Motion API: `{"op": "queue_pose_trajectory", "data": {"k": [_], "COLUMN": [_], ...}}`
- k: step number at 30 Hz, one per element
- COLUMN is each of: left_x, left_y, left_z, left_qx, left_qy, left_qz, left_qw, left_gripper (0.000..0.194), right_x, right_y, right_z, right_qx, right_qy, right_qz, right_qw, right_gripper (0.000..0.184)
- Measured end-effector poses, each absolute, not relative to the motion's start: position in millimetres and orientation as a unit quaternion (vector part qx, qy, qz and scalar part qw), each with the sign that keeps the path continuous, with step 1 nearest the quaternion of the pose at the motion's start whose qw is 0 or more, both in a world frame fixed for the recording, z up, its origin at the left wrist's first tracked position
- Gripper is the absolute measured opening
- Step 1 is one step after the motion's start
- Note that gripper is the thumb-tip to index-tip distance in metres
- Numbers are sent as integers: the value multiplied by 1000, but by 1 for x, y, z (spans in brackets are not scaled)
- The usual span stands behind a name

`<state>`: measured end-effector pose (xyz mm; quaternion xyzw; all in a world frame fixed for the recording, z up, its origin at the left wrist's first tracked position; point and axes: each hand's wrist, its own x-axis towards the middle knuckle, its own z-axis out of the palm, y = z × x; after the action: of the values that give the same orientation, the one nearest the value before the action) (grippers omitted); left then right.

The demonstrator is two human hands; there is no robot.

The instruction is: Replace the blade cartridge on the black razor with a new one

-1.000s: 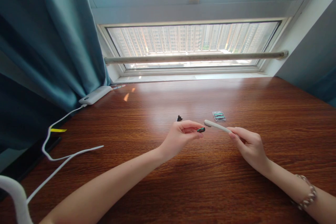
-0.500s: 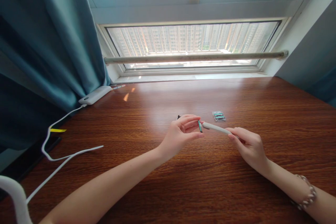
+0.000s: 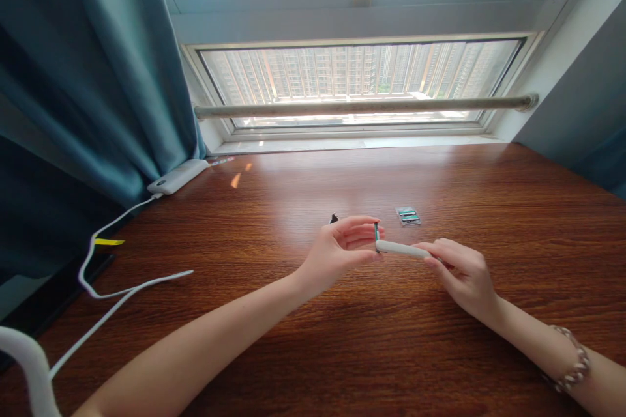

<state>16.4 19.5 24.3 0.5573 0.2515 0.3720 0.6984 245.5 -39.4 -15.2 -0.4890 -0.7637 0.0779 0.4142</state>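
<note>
- Right hand (image 3: 460,270) closed in a pinch — thumb and fingers tight on one end of the pale handle (image 3: 403,249), which points left.
- Left hand (image 3: 337,244) part-open, thumb below and fingers above, spanning the small green-and-black cartridge (image 3: 376,229) held at its ends, roughly upright.
- Handle's far end touches cartridge between the hands, above the brown table (image 3: 313,352); locked on or not — can't tell.
- Small black piece (image 3: 334,218) just behind left hand, partly hidden.
- Clear case (image 3: 407,215) with green strips on table, beyond the handle.
- White device (image 3: 178,177) farther back at left, by the blue curtain (image 3: 141,78).
- Horizontal bar (image 3: 362,106) across window, farthest.
</note>
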Motion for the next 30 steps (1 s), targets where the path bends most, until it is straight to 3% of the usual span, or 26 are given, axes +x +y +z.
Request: {"op": "queue_pose_trajectory", "data": {"k": [6, 15, 21, 30], "left_x": [15, 17, 17, 17], "left_y": [17, 17, 16, 18], "left_z": [27, 29, 30, 26], "left_qx": [583, 560, 555, 536], "left_qy": [269, 249, 241, 222], "left_qz": [332, 337, 330, 301], "left_qw": [691, 715, 725, 756], "left_gripper": [48, 50, 39, 42], "right_x": [245, 247, 247, 247], "right_y": [-38, -40, -40, -40], "right_z": [-18, -14, -16, -17], "right_qx": [-533, -484, -480, -500], "right_qy": [-722, -766, -772, -750], "right_qz": [55, 43, 56, 51], "right_qw": [438, 421, 414, 430], "right_gripper": [18, 18, 19, 17]}}
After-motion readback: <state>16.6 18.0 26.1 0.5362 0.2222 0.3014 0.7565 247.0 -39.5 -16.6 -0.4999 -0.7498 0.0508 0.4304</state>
